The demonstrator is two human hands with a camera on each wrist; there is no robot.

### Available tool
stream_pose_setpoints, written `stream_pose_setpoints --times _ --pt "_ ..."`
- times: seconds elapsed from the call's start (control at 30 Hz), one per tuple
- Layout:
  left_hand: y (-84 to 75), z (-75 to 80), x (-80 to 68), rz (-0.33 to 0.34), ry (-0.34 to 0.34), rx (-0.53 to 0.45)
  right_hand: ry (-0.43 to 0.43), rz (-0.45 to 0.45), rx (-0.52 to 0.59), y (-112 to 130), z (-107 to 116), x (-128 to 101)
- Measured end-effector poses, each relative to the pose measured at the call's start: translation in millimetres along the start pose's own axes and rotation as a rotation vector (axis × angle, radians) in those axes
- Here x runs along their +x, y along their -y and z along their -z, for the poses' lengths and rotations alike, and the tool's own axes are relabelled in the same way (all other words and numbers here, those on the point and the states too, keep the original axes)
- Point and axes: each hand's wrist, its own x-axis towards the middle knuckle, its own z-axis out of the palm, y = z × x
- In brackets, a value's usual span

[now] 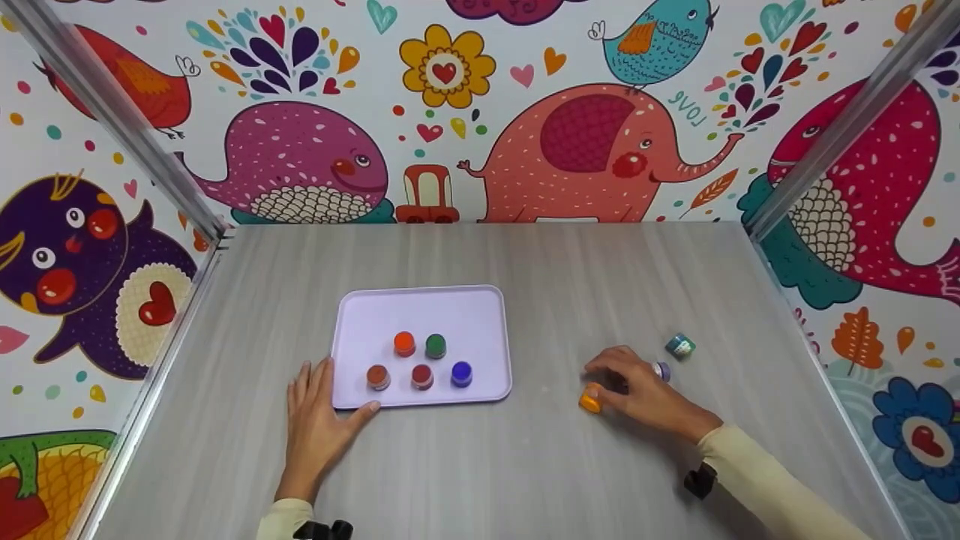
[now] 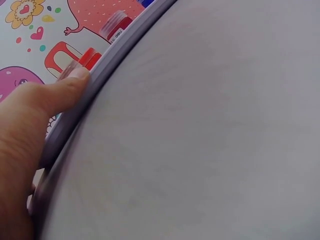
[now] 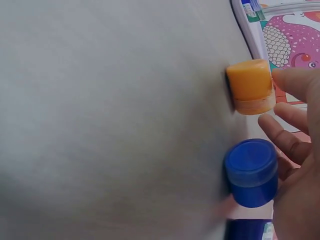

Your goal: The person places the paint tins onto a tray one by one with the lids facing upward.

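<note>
My left hand [image 1: 316, 424] rests at the near left corner of a lilac tray [image 1: 420, 307], fingers fairly straight along its left side, thumb [image 2: 70, 92] over the near rim. On the tray stand small paint jars: orange-red [image 1: 404, 343], green [image 1: 436, 346], brown [image 1: 378, 377], dark red [image 1: 422, 376] and blue [image 1: 461, 373]. To the right, my right hand [image 1: 641, 390] is over the table, its thumb touching an orange paint jar [image 3: 250, 82]; the other fingers are loosely bent, apart from it. A blue jar [image 3: 251, 172] is beside the palm.
Another jar with a teal and dark label [image 1: 680, 346] lies beyond the right hand. The grey wood-grain table [image 1: 450, 472] meets walls printed with cartoon animals [image 1: 585, 157]. Metal rails [image 1: 832, 127] run along the corners.
</note>
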Motion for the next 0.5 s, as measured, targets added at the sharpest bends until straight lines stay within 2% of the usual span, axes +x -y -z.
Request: stream_pose_setpoints --times 0.17,0.5 --pt "0.8 0.8 -0.8 -0.003 -0.005 -0.002 0.025 0.031 -0.007 -1.9 0.0 -3.1" --pt "-1.6 0.5 -0.7 0.003 0.001 -0.011 0.087 0.21 -0.125 -6.1 2.1 -6.6"
